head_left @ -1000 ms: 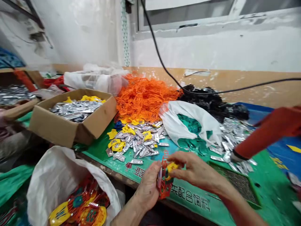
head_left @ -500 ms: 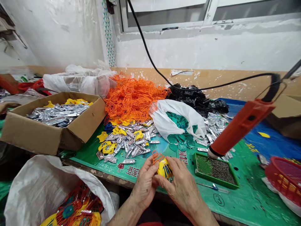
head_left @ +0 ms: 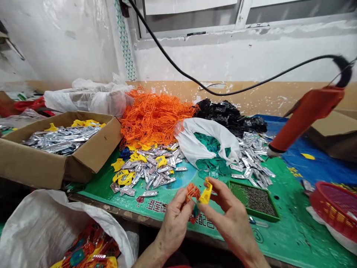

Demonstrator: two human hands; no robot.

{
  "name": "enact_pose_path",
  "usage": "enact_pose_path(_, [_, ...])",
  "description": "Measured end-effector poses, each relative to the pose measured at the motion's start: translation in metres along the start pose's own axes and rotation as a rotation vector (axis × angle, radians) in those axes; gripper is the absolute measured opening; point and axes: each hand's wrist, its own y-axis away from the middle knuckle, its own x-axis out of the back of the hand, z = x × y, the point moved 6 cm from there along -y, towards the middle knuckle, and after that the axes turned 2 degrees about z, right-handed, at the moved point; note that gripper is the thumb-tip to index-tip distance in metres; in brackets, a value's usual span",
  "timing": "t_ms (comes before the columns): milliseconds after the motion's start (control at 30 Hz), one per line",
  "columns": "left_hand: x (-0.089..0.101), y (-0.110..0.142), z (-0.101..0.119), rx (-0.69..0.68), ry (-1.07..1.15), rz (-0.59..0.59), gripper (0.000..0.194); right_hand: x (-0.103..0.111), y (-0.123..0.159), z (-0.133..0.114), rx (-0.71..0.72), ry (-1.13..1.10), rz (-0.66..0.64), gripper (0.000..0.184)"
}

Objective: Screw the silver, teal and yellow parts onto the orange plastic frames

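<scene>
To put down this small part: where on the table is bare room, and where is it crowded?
Bare green mat shows between the green tray and red basket; a narrow strip lies before the silver pieces. Orange frames and the white bag crowd the back.

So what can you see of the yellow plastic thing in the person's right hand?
The yellow plastic piece is small, bright and shiny, long and narrow, with what looks like a slot in it. It stands tilted, pinched by the fingers of the right hand. Its lower end meets the orange plastic lattice in the left hand.
</scene>
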Motion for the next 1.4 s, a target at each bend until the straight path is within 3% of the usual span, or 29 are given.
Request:
enact_pose_path(233, [-0.014,0.017,0.028,-0.659,-0.595,-0.049,0.055,-0.012,0.019,0.019,-0.026,-0.304,0.038,0.057])
enact_pose_path(367, [-0.022,0.026,0.03,-0.805,-0.881,-0.063,0.058,-0.007,0.025,0.026,-0.03,-0.44,0.015,0.062])
enact_pose_path(533, [-0.031,0.035,0.035,-0.928,-1.054,-0.073,0.052,-0.001,0.029,0.029,-0.038,-0.534,0.009,0.065])
enact_pose_path(733, [-0.036,0.037,0.036,-0.956,-1.176,-0.076,0.039,-0.001,0.031,0.031,-0.042,-0.568,0.016,0.064])
enact_pose_path(1133, [-0.035,0.036,0.036,-0.936,-1.188,-0.07,0.043,-0.002,0.031,0.033,-0.017,-0.502,0.008,0.063])
enact_pose_path(1267, [-0.033,0.033,0.031,-0.863,-1.047,-0.136,0.051,-0.002,0.031,0.036,-0.003,-0.366,0.015,0.061])
enact_pose_path(1400, [-0.024,0.024,0.033,-0.636,-0.69,-0.218,0.042,-0.003,0.022,0.033,-0.002,-0.191,0.024,0.057])
